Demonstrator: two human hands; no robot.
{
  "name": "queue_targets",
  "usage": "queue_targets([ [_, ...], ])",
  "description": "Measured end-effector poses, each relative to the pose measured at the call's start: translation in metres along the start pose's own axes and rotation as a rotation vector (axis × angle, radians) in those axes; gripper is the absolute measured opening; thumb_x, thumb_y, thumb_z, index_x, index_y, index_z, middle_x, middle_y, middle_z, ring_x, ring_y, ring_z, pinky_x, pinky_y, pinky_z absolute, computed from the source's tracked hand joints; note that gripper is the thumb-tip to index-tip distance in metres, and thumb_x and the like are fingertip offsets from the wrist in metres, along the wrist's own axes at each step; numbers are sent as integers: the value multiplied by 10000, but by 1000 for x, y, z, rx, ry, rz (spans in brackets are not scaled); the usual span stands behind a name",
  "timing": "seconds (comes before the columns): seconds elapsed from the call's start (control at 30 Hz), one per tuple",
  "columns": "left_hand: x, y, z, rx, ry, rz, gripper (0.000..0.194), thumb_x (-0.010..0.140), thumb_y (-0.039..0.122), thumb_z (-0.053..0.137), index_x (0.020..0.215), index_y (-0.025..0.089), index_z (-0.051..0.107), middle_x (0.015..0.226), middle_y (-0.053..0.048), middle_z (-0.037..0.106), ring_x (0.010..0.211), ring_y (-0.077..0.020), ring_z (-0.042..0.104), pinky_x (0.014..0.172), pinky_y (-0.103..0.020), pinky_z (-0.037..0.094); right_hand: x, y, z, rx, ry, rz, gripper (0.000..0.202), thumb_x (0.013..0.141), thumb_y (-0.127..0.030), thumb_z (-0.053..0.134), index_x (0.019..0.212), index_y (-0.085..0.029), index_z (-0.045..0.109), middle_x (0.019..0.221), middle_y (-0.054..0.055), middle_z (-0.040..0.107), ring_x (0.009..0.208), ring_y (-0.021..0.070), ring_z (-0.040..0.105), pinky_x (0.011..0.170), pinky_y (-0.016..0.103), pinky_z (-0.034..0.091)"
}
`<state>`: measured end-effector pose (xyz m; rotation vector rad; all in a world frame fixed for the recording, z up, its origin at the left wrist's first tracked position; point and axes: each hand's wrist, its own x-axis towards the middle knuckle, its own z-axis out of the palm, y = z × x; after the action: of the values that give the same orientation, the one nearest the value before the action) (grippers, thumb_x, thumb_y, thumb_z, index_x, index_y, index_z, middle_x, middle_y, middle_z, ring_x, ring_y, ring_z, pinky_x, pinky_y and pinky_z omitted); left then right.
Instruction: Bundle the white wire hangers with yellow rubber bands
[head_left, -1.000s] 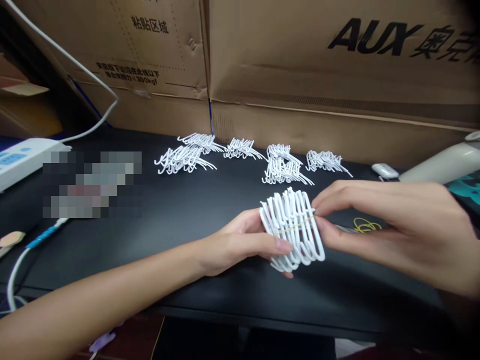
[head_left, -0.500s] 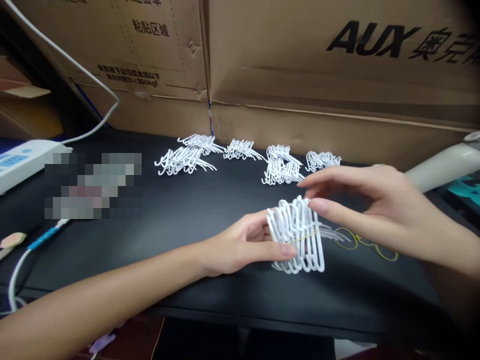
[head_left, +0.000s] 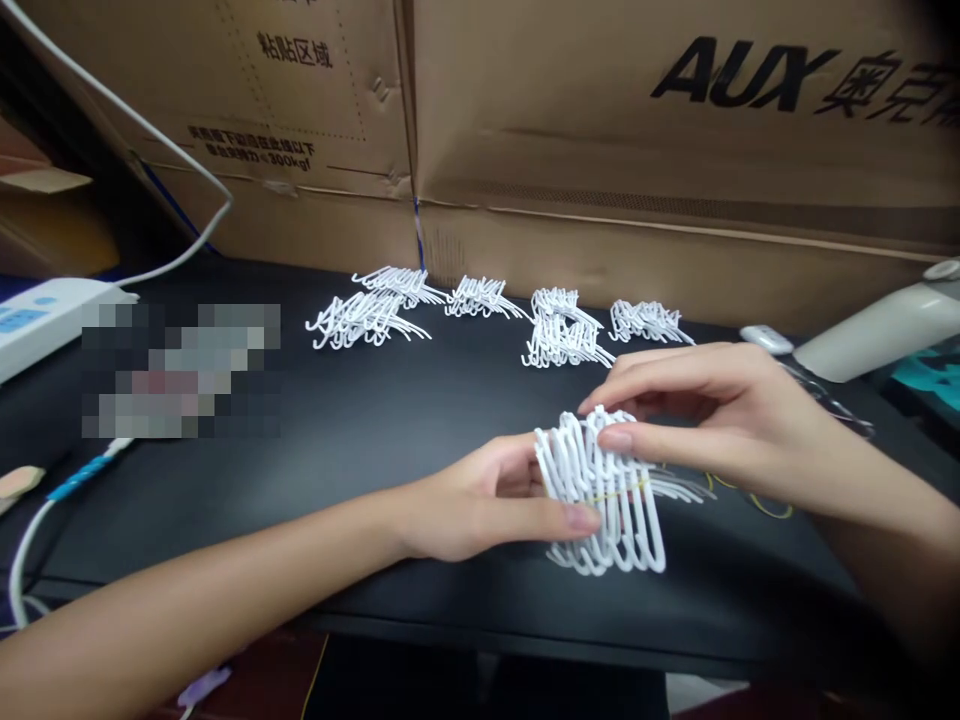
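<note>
Glossy white plastic hooks, matt black table, brown cardboard

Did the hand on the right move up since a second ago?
Yes. The right hand has moved from the bundle of white hooks' right side to its top, closer to the cardboard boxes behind.

The scene is lit evenly and fairly brightly from above, and soft sheen is thrown on the black tabletop. Only faint shadows are cast. The corners are darkened by vignetting, and straight edges of the cardboard boxes are bowed by lens distortion. One patch is pixelated. Focus is held reasonably sharp throughout.
</note>
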<state>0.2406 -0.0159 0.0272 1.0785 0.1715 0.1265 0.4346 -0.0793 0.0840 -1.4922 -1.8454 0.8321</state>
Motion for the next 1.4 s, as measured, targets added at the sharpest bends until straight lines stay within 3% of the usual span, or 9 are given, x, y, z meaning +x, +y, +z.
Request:
queue_targets([
  [0.23,1,-3,-1,-51,83,40,245,733,84,690,968,131,640,908,-39,701,837,-135,648,836,-276,493,3,4,-1,125,-10,97,270,681,-421,760,814,-192,706,763,46,691,659,168,647,555,250,540],
  [0.43,2,-3,-1,105,92,139,323,720,42,673,1031,126,639,881,-36,681,932,-161,628,863,-275,475,5,3,-7,231,-100,181,274,604,-314,824,775,-179,659,755,32,668,697,163,651,617,253,562],
  [0.6,2,-4,-2,167,131,165,319,717,56,681,1025,121,631,910,-35,661,916,-146,614,861,-256,467,2,-3,-7,212,-48,169,289,585,-271,835,793,-177,657,839,36,671,823,184,652,717,279,570],
  [0.77,3,-6,-4,191,124,165,316,730,68,673,1039,119,634,881,-28,645,865,-130,607,841,-248,471,-1,-5,-4,179,-77,147,304,615,-315,818,854,-181,686,851,40,681,784,176,656,694,275,565],
  [1.0,1,-9,-5,336,121,209,401,751,147,682,1147,135,619,967,-65,680,914,-169,625,827,-268,488,-3,-5,3,194,2,101,354,525,-425,846,691,-179,653,708,28,642,657,156,611,602,269,529],
  [1.13,-1,-7,-1,455,139,211,423,765,224,681,1171,127,611,1079,-100,674,945,-200,627,844,-284,489,-4,-7,5,155,-9,60,340,540,-387,847,644,-185,593,643,5,585,582,127,552,526,245,486],
  [1.4,-1,-8,2,623,255,251,424,767,295,679,1143,115,607,947,-64,686,857,-186,621,830,-277,483,-3,-6,7,50,60,-29,307,579,-309,826,665,-200,553,656,-4,556,597,131,526,541,252,467],
])
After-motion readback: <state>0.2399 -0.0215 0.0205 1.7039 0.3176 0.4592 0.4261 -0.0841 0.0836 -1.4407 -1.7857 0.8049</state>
